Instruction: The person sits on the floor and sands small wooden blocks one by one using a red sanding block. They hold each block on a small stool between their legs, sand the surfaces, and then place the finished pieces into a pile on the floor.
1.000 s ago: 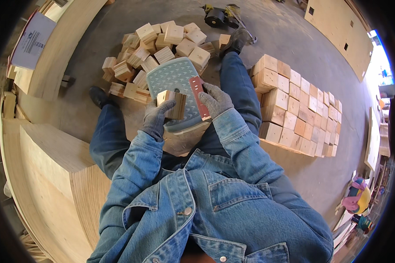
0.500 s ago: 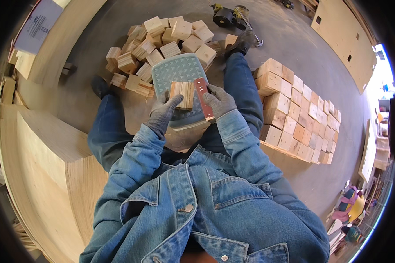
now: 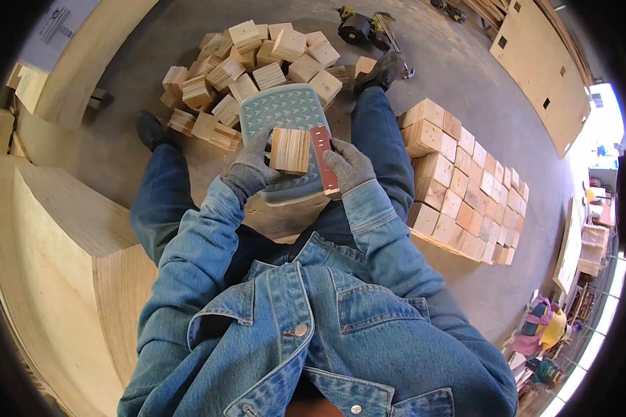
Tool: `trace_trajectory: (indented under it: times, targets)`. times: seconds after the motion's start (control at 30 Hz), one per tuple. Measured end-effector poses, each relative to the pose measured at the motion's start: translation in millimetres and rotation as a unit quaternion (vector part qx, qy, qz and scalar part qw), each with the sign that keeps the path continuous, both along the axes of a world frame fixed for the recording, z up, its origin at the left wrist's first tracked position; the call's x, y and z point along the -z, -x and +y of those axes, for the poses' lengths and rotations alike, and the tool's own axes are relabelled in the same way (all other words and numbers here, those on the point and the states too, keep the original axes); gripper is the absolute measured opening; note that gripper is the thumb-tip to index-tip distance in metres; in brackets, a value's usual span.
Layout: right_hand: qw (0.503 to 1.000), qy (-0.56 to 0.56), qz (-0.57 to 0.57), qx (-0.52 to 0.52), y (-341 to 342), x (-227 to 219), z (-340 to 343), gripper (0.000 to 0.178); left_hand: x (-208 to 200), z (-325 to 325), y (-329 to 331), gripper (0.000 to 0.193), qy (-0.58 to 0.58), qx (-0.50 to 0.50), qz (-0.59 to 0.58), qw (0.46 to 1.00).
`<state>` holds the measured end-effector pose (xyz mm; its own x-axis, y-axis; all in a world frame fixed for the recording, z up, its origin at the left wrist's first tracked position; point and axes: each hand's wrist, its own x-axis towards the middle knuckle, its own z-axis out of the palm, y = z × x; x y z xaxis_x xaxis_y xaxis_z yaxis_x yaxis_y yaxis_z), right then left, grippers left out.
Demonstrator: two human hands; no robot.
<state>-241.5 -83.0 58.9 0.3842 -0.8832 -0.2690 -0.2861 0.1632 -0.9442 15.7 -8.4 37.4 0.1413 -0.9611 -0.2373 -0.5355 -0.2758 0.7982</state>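
My left hand (image 3: 251, 169), in a grey glove, is closed round the left side of a wooden block (image 3: 290, 150). Striped layers show on the block's upward face. Some of the left fingers are hidden by the block. My right hand (image 3: 351, 167), gloved too, grips a narrow sanding block (image 3: 324, 161) with a reddish-brown face and small staple-like marks. It stands upright close to the wooden block's right side; whether they touch I cannot tell. Both are over a pale teal plastic stool (image 3: 282, 105) with a patterned top, between my legs.
Beyond the stool lies a loose heap of wooden blocks (image 3: 247, 59). At right, more blocks form a neat stack (image 3: 466, 184). A yellow-black power tool (image 3: 358, 28) is on the floor near my right shoe (image 3: 382, 71). A large plywood box (image 3: 69, 229) stands at left.
My left hand has shifted slightly left, its thumb no longer across the wooden block's face. The block has turned a little. My right hand keeps the sanding block almost in place.
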Motion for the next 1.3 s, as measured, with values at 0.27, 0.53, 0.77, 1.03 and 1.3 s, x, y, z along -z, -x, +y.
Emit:
trace_trajectory:
  times: [0.27, 0.53, 0.77, 1.03, 1.3]
  targets:
    - [0.998, 0.028, 0.022, -0.054, -36.5, -19.5, -27.5, 0.054, -7.9, 21.2, 25.7, 0.131, 0.005, -0.142, 0.144, 0.979]
    - [0.995, 0.092, 0.012, -0.031, -39.9, -34.3, -57.3, 0.051, 5.2, 18.4, 23.6, 0.138, 0.028, -0.101, -0.152, 0.983]
    - [0.864, 0.397, 0.259, -0.168, -99.4, -59.3, -56.1, 0.056, 45.0, 2.7, 27.7, 0.123, 0.139, -0.130, -0.006, 0.982]
    - [0.803, 0.401, 0.378, -0.226, -100.5, -53.0, -25.7, 0.058, 43.0, 1.7, 25.5, 0.101, 0.194, -0.114, 0.042, 0.973]
    - [0.816, 0.431, 0.313, -0.224, -35.0, -59.4, 40.4, 0.055, 37.5, 0.0, 26.4, 0.091, 0.199, -0.112, -0.017, 0.973]
